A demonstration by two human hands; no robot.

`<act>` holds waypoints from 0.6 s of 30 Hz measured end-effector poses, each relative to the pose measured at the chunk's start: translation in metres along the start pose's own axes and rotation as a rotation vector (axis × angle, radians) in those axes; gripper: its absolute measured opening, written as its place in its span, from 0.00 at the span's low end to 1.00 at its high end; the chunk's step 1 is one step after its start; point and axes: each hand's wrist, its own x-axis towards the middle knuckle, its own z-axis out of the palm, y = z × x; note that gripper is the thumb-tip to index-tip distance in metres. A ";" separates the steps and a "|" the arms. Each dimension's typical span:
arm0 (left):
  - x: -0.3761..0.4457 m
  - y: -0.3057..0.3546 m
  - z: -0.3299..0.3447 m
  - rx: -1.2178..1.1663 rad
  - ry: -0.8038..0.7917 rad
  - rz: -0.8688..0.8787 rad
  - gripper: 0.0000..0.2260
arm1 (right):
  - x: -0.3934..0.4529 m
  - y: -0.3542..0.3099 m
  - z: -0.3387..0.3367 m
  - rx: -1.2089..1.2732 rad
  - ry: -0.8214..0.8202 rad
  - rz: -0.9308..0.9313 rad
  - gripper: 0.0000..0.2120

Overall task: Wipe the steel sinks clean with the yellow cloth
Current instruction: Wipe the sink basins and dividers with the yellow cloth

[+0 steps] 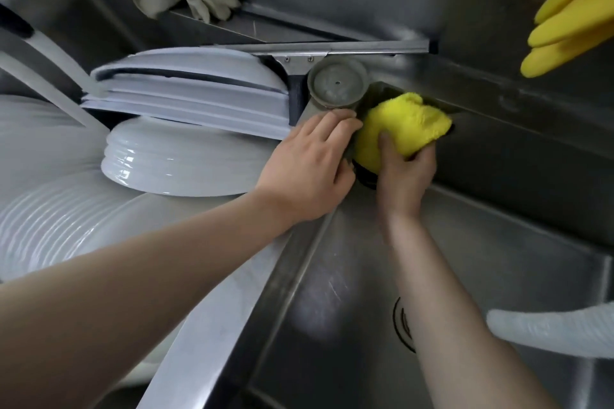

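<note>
Yellow cloth, bunched in the gripping right hand, could knock the loose grey plug beside the flat-pressed left hand into the sink.

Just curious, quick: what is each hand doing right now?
Left hand: open, fingers resting by the grey sink plug.
Right hand: gripping the yellow cloth.
</note>
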 end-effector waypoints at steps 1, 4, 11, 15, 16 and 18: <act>0.000 0.000 0.001 0.001 0.003 0.003 0.23 | 0.000 -0.005 0.000 -0.025 0.027 -0.102 0.17; 0.000 -0.001 0.002 0.005 0.007 0.005 0.21 | 0.003 -0.001 0.005 -0.178 0.037 -0.388 0.14; -0.001 -0.001 0.001 -0.010 0.009 0.013 0.19 | 0.012 0.042 0.006 -0.394 -0.182 -0.263 0.17; -0.001 -0.002 0.000 -0.010 -0.003 0.004 0.19 | 0.016 0.061 0.006 -0.439 -0.185 -0.167 0.16; -0.001 -0.002 0.000 -0.011 -0.005 0.005 0.19 | 0.017 0.064 0.009 -0.441 -0.178 -0.129 0.16; -0.001 -0.001 0.000 -0.017 -0.013 0.008 0.19 | 0.022 0.068 0.012 -0.456 -0.181 -0.119 0.19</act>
